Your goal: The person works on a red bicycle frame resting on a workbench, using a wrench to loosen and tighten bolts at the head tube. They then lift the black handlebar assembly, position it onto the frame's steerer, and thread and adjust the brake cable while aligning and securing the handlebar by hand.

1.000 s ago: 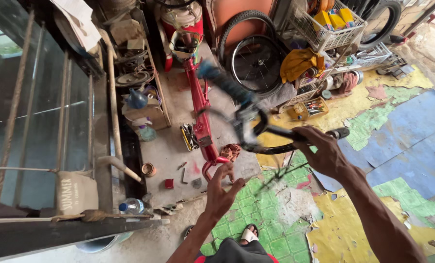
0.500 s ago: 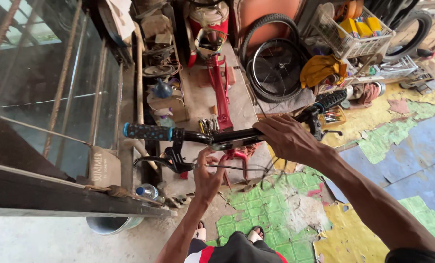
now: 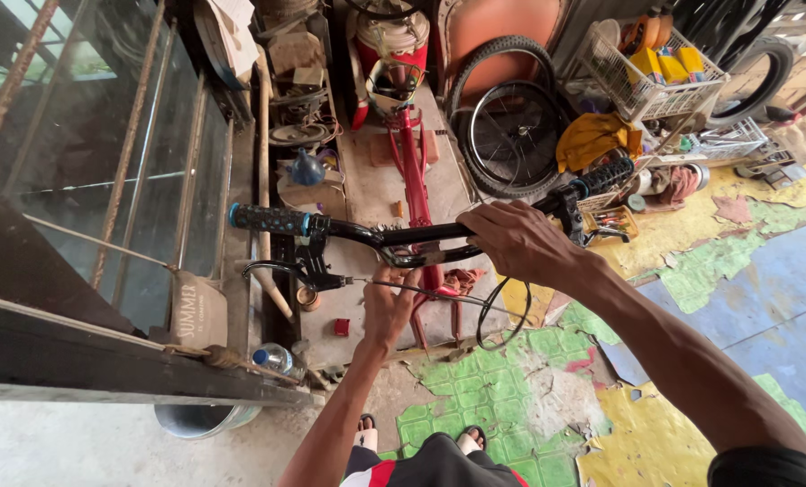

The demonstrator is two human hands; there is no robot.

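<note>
Moved: your handlebar (image 3: 394,236) now lies nearly level across the view, swung round from its steeper tilt a second ago
Right hand (image 3: 520,242): your grip is closed over the bar's middle, beside the black rubber sleeve (image 3: 606,176)
Left hand (image 3: 389,307): fingers curled under the bar at the brake cable (image 3: 439,293); how tight, you cannot tell
Doing it well: keep the bar steady and the looped cable free of kinks
Around: red bike frame (image 3: 412,162) on the floor below, spoked wheel (image 3: 511,135) beyond
In the way: glass cabinet (image 3: 105,180) stands close to the blue-ended sleeve (image 3: 268,219)
</note>
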